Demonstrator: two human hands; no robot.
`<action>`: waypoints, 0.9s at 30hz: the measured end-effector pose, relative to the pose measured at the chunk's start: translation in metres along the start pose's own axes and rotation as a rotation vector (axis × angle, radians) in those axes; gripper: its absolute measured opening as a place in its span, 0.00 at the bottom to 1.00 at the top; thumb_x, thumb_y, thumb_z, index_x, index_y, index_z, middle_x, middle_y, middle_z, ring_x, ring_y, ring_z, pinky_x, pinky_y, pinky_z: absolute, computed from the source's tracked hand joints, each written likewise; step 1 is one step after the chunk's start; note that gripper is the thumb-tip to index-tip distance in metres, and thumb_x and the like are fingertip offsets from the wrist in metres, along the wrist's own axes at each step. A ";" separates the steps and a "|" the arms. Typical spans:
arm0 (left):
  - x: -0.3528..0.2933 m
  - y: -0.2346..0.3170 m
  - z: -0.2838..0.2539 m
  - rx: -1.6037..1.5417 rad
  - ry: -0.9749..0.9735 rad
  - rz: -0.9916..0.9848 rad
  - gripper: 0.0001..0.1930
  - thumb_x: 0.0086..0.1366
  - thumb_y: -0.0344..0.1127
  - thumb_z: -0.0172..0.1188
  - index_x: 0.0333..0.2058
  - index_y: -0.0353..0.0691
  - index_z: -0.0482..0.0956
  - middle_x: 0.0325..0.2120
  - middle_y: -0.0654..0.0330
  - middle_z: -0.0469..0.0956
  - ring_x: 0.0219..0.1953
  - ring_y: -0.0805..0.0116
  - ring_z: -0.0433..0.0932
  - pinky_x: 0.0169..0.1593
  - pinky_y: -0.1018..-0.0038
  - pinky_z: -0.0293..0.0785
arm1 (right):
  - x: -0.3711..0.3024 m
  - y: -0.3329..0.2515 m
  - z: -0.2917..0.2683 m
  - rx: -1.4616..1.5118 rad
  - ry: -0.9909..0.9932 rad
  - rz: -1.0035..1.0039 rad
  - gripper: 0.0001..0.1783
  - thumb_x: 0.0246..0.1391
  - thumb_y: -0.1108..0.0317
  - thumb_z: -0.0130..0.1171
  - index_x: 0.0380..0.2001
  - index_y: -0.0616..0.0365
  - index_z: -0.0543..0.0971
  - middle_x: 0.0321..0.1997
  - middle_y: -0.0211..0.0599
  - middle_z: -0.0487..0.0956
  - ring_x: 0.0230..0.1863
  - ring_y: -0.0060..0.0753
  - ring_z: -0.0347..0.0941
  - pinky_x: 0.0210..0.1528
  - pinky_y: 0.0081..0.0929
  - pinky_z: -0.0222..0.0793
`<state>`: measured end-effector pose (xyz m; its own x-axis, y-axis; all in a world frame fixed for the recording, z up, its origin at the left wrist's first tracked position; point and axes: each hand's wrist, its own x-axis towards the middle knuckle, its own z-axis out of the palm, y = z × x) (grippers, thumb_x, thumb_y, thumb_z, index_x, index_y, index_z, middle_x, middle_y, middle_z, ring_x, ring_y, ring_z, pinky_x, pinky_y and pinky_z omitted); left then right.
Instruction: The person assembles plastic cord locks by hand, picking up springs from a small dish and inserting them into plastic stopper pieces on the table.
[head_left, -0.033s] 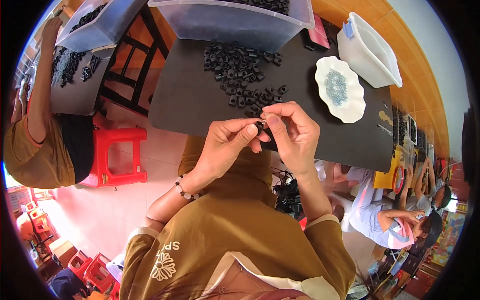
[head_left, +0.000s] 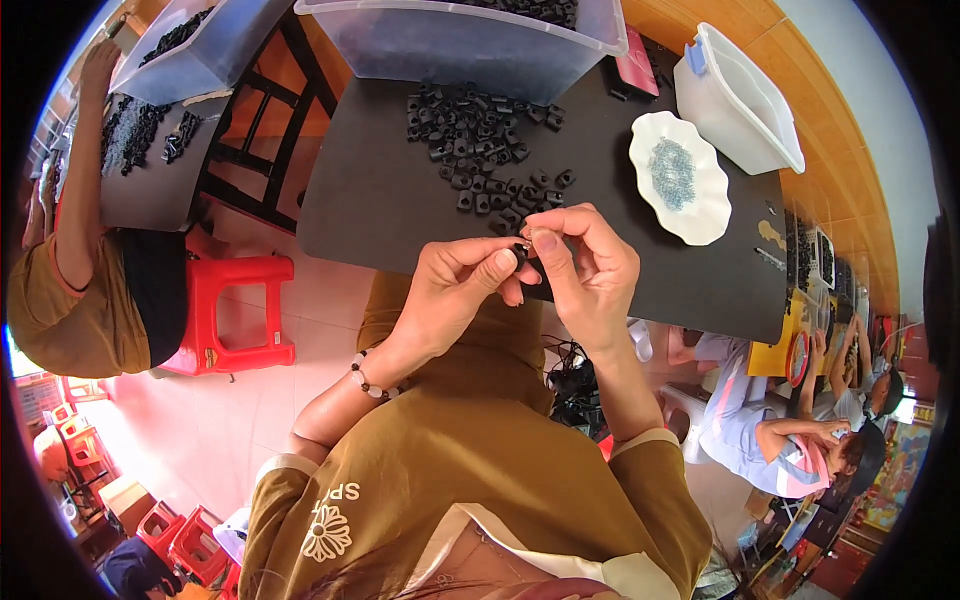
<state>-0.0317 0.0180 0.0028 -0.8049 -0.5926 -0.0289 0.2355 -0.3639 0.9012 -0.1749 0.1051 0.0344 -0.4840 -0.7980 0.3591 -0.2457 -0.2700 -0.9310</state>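
Your hands meet over the near edge of the bench (head_left: 370,215), fingertips nearly touching. Your left hand (head_left: 448,295) is closed to a pinch, thumb and forefinger gripping one small black part (head_left: 517,254) between them. Your right hand (head_left: 592,272) comes at that same part from the other side, its thumb and forefinger drawn close together just beside the part's upper end; whatever they may be pinching is too small to tell. Its other fingers curl loosely behind.

Just beyond your fingertips, the nearest pieces of a loose pile of black parts (head_left: 468,150) lie on the bench, and the pile spreads away from you toward a large translucent tub (head_left: 470,55) with more black pieces inside. Ahead and to the right of your right hand sits a white scalloped dish (head_left: 648,133) bearing a heap of small, pale, glassy-looking pieces (head_left: 672,175). Past the dish, farther from your hands, stands a white bin (head_left: 735,115), with a red box (head_left: 635,68) between it and the tub. A beaded bracelet (head_left: 368,380) circles your left wrist. Well off to your left, a co-worker (head_left: 85,300) sits on a red stool (head_left: 205,315) at another dark table (head_left: 150,200).
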 end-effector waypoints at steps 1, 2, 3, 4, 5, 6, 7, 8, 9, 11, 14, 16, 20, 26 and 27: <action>0.000 0.000 0.001 0.002 -0.001 -0.002 0.15 0.74 0.37 0.59 0.51 0.33 0.83 0.33 0.59 0.86 0.29 0.79 0.77 0.38 0.79 0.77 | -0.001 0.001 0.001 0.002 0.002 0.000 0.05 0.62 0.76 0.63 0.40 0.66 0.82 0.35 0.34 0.79 0.28 0.17 0.76 0.32 0.17 0.71; 0.000 0.000 0.003 0.014 0.000 0.003 0.15 0.74 0.36 0.59 0.52 0.34 0.83 0.33 0.59 0.86 0.29 0.79 0.76 0.38 0.79 0.77 | -0.002 0.001 0.001 0.009 0.017 -0.017 0.04 0.62 0.76 0.62 0.39 0.66 0.82 0.35 0.35 0.79 0.27 0.17 0.76 0.31 0.17 0.71; 0.001 -0.001 0.004 0.025 0.001 0.007 0.14 0.74 0.36 0.59 0.52 0.34 0.83 0.33 0.59 0.85 0.29 0.79 0.76 0.38 0.79 0.77 | -0.002 0.001 0.001 0.016 0.031 -0.034 0.04 0.62 0.77 0.62 0.39 0.66 0.82 0.35 0.35 0.78 0.26 0.16 0.76 0.30 0.16 0.71; 0.001 -0.001 0.004 0.027 0.001 0.006 0.14 0.74 0.36 0.59 0.52 0.34 0.83 0.33 0.59 0.85 0.29 0.79 0.76 0.38 0.79 0.77 | -0.003 0.002 -0.001 0.018 0.032 -0.033 0.04 0.62 0.77 0.62 0.39 0.66 0.82 0.35 0.35 0.78 0.26 0.16 0.76 0.30 0.16 0.71; 0.001 -0.002 0.004 0.030 -0.001 0.013 0.14 0.74 0.35 0.59 0.52 0.34 0.83 0.33 0.60 0.85 0.29 0.79 0.76 0.38 0.79 0.77 | -0.003 0.004 -0.003 -0.037 0.019 -0.067 0.04 0.63 0.77 0.62 0.39 0.66 0.82 0.36 0.35 0.78 0.26 0.17 0.76 0.30 0.16 0.71; 0.001 -0.003 0.005 0.034 -0.005 0.021 0.14 0.74 0.35 0.58 0.52 0.34 0.83 0.33 0.60 0.86 0.29 0.79 0.76 0.38 0.79 0.77 | -0.003 0.006 -0.005 -0.093 0.007 -0.102 0.04 0.63 0.77 0.61 0.40 0.66 0.82 0.37 0.36 0.78 0.27 0.17 0.76 0.30 0.16 0.71; 0.001 -0.004 0.005 0.035 -0.006 0.021 0.14 0.74 0.35 0.58 0.52 0.34 0.83 0.33 0.60 0.86 0.29 0.79 0.76 0.38 0.79 0.77 | -0.003 0.009 -0.007 -0.093 0.009 -0.102 0.04 0.63 0.77 0.61 0.40 0.66 0.82 0.37 0.36 0.78 0.27 0.17 0.76 0.30 0.16 0.71; 0.001 -0.005 0.005 0.032 -0.002 0.016 0.14 0.74 0.35 0.58 0.52 0.34 0.83 0.33 0.60 0.86 0.29 0.79 0.76 0.38 0.79 0.77 | -0.004 0.012 -0.009 -0.141 -0.010 -0.156 0.04 0.63 0.78 0.61 0.40 0.66 0.82 0.37 0.36 0.78 0.27 0.17 0.76 0.31 0.16 0.72; 0.001 -0.006 0.006 0.028 0.001 0.011 0.14 0.74 0.35 0.58 0.53 0.34 0.83 0.33 0.60 0.86 0.29 0.79 0.76 0.38 0.79 0.77 | -0.004 0.014 -0.010 -0.190 -0.028 -0.209 0.04 0.64 0.78 0.60 0.40 0.66 0.82 0.38 0.37 0.78 0.27 0.18 0.77 0.31 0.16 0.72; 0.001 -0.008 0.007 0.029 -0.004 0.011 0.14 0.74 0.35 0.58 0.52 0.34 0.83 0.33 0.60 0.86 0.29 0.79 0.76 0.38 0.79 0.77 | -0.008 0.008 -0.008 -0.094 -0.002 -0.115 0.04 0.64 0.79 0.60 0.40 0.66 0.82 0.38 0.37 0.78 0.28 0.18 0.77 0.31 0.16 0.73; 0.002 -0.010 0.010 0.042 -0.009 0.018 0.14 0.74 0.35 0.58 0.52 0.35 0.83 0.33 0.60 0.85 0.29 0.79 0.76 0.37 0.79 0.76 | -0.011 0.005 -0.007 0.017 0.037 0.001 0.05 0.64 0.79 0.59 0.41 0.66 0.82 0.39 0.36 0.77 0.29 0.18 0.77 0.32 0.16 0.73; 0.004 -0.010 0.011 0.057 -0.013 0.028 0.14 0.74 0.35 0.58 0.52 0.35 0.83 0.33 0.60 0.85 0.28 0.79 0.76 0.37 0.79 0.76 | -0.011 0.006 -0.008 0.032 0.052 0.021 0.05 0.64 0.79 0.59 0.41 0.66 0.82 0.39 0.36 0.77 0.30 0.18 0.77 0.32 0.16 0.73; 0.007 -0.011 0.011 0.064 -0.020 0.045 0.14 0.74 0.36 0.58 0.51 0.35 0.84 0.33 0.61 0.85 0.28 0.79 0.75 0.37 0.80 0.76 | -0.011 0.010 -0.011 0.026 0.046 -0.002 0.05 0.64 0.78 0.59 0.41 0.66 0.82 0.39 0.35 0.77 0.29 0.17 0.77 0.32 0.15 0.73; 0.005 -0.011 0.015 0.072 -0.032 0.049 0.14 0.74 0.36 0.59 0.51 0.34 0.84 0.33 0.61 0.84 0.29 0.78 0.75 0.36 0.80 0.75 | -0.017 0.008 -0.010 -0.105 0.085 -0.003 0.04 0.61 0.77 0.62 0.39 0.62 0.83 0.32 0.35 0.80 0.30 0.23 0.77 0.33 0.20 0.72; 0.006 -0.011 0.016 0.089 -0.024 0.035 0.14 0.74 0.37 0.59 0.50 0.34 0.84 0.33 0.61 0.84 0.29 0.78 0.75 0.37 0.80 0.75 | -0.016 0.007 -0.012 -0.200 0.091 -0.071 0.05 0.59 0.77 0.63 0.38 0.61 0.84 0.30 0.35 0.81 0.31 0.26 0.77 0.33 0.23 0.73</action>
<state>-0.0475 0.0301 -0.0001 -0.8102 -0.5861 0.0123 0.2152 -0.2778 0.9362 -0.1787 0.1221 0.0226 -0.5315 -0.7263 0.4359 -0.4387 -0.2042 -0.8751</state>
